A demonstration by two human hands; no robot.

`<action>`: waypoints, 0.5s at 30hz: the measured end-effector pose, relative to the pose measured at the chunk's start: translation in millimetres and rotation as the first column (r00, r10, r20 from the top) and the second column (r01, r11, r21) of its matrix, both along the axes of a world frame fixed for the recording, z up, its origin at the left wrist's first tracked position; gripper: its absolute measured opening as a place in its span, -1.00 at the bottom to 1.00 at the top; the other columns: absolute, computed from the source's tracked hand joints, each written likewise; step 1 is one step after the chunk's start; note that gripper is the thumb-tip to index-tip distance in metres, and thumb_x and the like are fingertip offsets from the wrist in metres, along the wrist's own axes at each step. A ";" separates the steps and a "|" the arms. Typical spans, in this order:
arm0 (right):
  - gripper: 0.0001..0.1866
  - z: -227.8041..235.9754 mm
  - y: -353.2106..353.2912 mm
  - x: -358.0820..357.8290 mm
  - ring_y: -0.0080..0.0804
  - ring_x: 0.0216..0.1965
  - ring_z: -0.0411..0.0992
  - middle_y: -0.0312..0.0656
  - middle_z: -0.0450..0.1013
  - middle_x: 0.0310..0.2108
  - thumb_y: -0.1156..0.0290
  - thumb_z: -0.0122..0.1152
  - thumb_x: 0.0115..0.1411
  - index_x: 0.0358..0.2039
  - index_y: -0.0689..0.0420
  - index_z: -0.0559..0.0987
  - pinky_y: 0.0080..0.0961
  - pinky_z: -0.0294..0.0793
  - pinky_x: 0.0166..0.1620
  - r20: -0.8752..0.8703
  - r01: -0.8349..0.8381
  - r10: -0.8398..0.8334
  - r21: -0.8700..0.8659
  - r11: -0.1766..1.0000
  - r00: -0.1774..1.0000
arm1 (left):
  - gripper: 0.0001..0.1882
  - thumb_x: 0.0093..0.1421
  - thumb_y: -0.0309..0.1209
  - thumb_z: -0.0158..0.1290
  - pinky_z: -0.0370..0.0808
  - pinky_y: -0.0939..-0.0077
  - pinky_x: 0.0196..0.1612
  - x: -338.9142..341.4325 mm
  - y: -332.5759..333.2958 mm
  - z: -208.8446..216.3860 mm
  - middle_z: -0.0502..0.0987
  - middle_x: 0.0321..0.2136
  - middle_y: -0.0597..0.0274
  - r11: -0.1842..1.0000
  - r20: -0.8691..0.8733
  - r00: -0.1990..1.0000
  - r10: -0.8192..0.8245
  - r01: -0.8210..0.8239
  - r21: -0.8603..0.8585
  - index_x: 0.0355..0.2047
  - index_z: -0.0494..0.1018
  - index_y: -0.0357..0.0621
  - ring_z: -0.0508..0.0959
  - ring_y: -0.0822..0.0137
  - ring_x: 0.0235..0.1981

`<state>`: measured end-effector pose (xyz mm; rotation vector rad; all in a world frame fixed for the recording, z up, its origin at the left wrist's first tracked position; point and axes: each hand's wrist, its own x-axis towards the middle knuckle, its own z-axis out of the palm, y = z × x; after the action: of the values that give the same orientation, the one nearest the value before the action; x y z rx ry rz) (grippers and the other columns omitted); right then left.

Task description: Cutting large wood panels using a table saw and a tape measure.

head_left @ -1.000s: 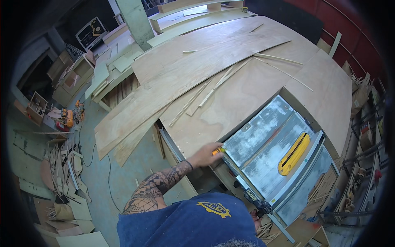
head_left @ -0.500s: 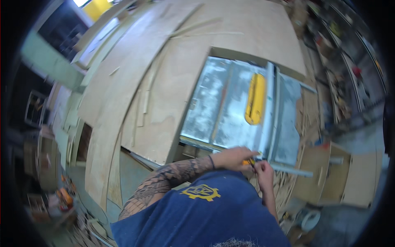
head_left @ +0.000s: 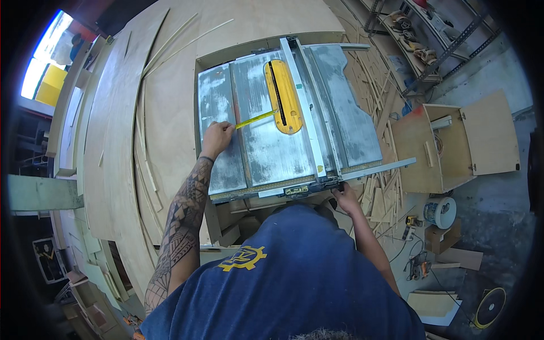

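My left hand (head_left: 218, 137) is closed over the left part of the table saw's metal top (head_left: 263, 156). From it a yellow tape measure (head_left: 255, 119) stretches right, its blade reaching the yellow insert plate (head_left: 292, 107) with the dark slot. The tape's case is hidden by the hand. A long metal rip fence (head_left: 304, 107) runs front to back just right of the insert. At the saw's front edge my right hand (head_left: 347, 199) has its fingers closed around a dark knob (head_left: 340, 186) near the fence's front end.
Plywood sheets (head_left: 107, 130) surround the saw's left and far sides, with thin wood strips (head_left: 148, 164) on them. Offcuts (head_left: 385, 107) lie to the right, beside an open wooden cabinet (head_left: 428, 147). A white bucket (head_left: 440, 212), cables and metal shelving (head_left: 422, 51) stand farther right.
My hands were together at the saw's front edge around a small yellow-and-black thing. Now the left is out over the top with the tape drawn out, and the right is at the knob.
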<state>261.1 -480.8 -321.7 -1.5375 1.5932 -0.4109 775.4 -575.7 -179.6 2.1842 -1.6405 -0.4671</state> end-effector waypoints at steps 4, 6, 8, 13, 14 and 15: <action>-0.47 -18.8 -13.0 9.4 -0.04 -0.15 0.61 0.05 0.59 -0.19 0.40 0.41 0.16 0.09 0.38 0.50 -0.26 0.57 -0.09 0.390 0.128 -0.303 0.415 0.901 0.870 | -0.65 0.31 -0.10 0.12 0.55 0.06 0.06 -29.2 -33.3 -0.6 0.65 -0.16 -0.13 0.998 -0.005 1.000 0.005 -0.005 0.065 -0.15 0.71 -0.06 0.62 -0.10 -0.03; -0.39 -4.2 -13.3 18.5 0.07 -0.08 0.59 0.16 0.56 -0.12 0.44 0.48 0.05 0.08 0.41 0.49 -0.18 0.55 -0.01 0.011 0.058 -0.060 0.125 0.991 0.998 | -0.65 0.30 -0.08 0.12 0.56 0.05 0.07 -17.2 -38.5 -14.3 0.63 -0.11 -0.14 0.997 0.016 1.000 -0.020 0.019 0.072 -0.12 0.71 -0.01 0.63 -0.13 -0.05; -0.41 10.7 2.3 43.7 0.16 -0.08 0.58 0.19 0.58 -0.15 0.43 0.52 0.02 0.03 0.41 0.51 -0.12 0.53 0.00 -0.104 0.196 -0.199 -0.038 0.980 0.974 | -0.64 0.29 -0.08 0.12 0.56 0.04 0.08 -17.9 -43.8 -20.3 0.64 -0.12 -0.16 0.994 0.046 0.998 -0.039 0.034 0.105 -0.11 0.71 -0.01 0.63 -0.13 -0.05; -0.43 12.0 5.3 44.7 0.26 -0.10 0.58 0.25 0.61 -0.17 0.41 0.56 -0.02 -0.02 0.41 0.57 -0.06 0.52 0.02 -0.132 0.371 -0.408 -0.236 0.898 0.903 | -0.63 0.28 -0.08 0.12 0.57 0.04 0.09 -4.0 -53.5 -23.5 0.64 -0.11 -0.17 0.989 0.016 0.997 -0.069 0.066 0.134 -0.12 0.72 -0.03 0.64 -0.13 -0.04; -0.43 11.4 1.0 35.2 0.19 -0.10 0.59 0.25 0.62 -0.16 0.40 0.57 -0.02 -0.02 0.41 0.58 -0.09 0.53 0.02 -0.076 0.320 -0.324 -0.067 0.945 0.943 | -0.63 0.28 -0.09 0.12 0.57 0.04 0.09 -0.5 -52.5 -26.7 0.64 -0.11 -0.17 0.989 0.027 0.997 -0.076 0.072 0.126 -0.12 0.72 -0.04 0.64 -0.13 -0.03; -0.42 12.2 -1.4 24.4 0.13 -0.10 0.60 0.24 0.62 -0.16 0.39 0.58 -0.02 -0.02 0.41 0.59 -0.13 0.54 0.02 -0.005 0.261 -0.262 0.098 0.960 0.965 | -0.63 0.28 -0.09 0.12 0.57 0.04 0.09 -4.6 -55.2 -22.8 0.64 -0.11 -0.17 0.988 0.026 0.996 -0.085 0.081 0.128 -0.12 0.72 -0.04 0.64 -0.13 -0.03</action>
<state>285.5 -482.2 -309.4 -1.2538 1.7909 -0.4750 770.8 -630.9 -202.3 2.2298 -1.7690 -0.5777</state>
